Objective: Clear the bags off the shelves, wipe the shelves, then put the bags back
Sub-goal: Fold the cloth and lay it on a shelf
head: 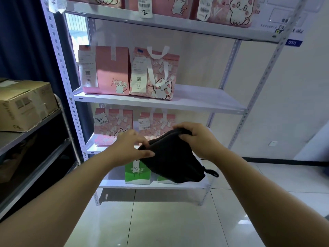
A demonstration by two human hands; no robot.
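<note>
You are holding the black cloth in both hands, in front of the lower shelves: left hand pinching its near edge, right hand curling over its top fold. Risk: two pink bags are standing at the middle shelf's left end, and wiping around them risks toppling them. Bag contents: hidden.

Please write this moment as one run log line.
left hand pinches black cloth | right hand grips black cloth | pink bags on shelf
</note>
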